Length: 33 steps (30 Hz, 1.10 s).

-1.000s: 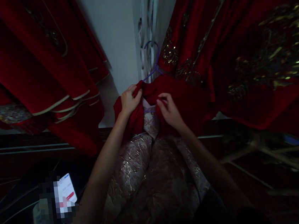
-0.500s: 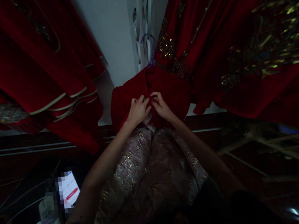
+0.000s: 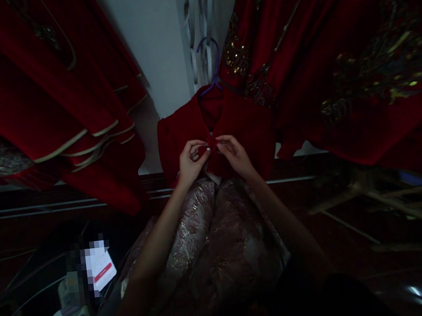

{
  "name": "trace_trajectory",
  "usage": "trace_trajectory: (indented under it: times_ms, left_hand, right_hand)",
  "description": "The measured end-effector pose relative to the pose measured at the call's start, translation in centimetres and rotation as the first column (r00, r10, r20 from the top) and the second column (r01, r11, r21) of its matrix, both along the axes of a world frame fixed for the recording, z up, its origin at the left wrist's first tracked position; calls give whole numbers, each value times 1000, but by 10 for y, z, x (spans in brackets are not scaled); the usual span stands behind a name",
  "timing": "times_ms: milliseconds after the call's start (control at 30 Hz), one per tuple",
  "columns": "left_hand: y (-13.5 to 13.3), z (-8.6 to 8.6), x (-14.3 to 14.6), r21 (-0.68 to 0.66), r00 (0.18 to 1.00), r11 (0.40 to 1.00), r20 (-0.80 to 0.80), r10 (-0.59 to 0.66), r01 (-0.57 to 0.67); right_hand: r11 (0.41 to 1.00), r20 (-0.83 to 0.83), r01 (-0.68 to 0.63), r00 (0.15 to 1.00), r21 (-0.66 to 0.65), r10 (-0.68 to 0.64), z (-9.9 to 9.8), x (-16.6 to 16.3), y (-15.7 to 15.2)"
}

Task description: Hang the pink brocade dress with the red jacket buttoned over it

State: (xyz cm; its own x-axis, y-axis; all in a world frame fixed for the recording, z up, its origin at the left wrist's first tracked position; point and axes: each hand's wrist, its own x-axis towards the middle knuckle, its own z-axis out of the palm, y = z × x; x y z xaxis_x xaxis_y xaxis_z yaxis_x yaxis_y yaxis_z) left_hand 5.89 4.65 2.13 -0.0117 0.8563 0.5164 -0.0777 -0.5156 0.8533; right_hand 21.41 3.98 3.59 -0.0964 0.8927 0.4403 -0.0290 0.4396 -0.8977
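Observation:
A short red velvet jacket (image 3: 244, 119) hangs on a purple hanger (image 3: 211, 67) over a pale gold brocade skirt (image 3: 220, 242). My left hand (image 3: 190, 160) pinches the left front edge of the jacket at its middle. My right hand (image 3: 235, 153) pinches the right front edge. The two hands nearly touch at the jacket's closure. Both have their fingers curled onto the cloth.
Red gowns with cream trim (image 3: 59, 113) hang at the left. Red gowns with gold embroidery (image 3: 355, 62) hang at the right. A white wall (image 3: 157, 48) stands behind. A phone with a lit screen (image 3: 99, 265) and cables lie at the lower left.
My hands moved from the jacket's collar down to the middle of its front and came together. The front edges, open before, now meet over the pale lining.

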Motion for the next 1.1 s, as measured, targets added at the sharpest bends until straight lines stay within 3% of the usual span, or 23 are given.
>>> trace_trajectory:
  times_ms: [167,333,500,667,833,1100]
  left_hand:
    - [-5,3,-1,37,984,994,-144,106,-102]
    - [-12,10,2,141,915,973,-340,218,-180]
    - [-21,25,2,257,848,961,-480,223,-108]
    - [-20,34,1,276,790,955,-558,254,-112]
    - [-16,38,3,275,754,953,-598,272,-126]
    - [-14,45,4,326,705,945,-660,258,-41]
  right_hand:
    - [998,49,-12,999,65,9,3,2,-5]
    - [983,110,112,986,145,-128,10,-3,-13]
    - [926,200,244,930,289,-308,20,-4,-22]
    - [887,273,248,889,389,-368,19,-1,-25]
    - [909,282,224,900,352,-331,20,4,-25]
    - [950,198,194,949,245,-245,30,6,-26]
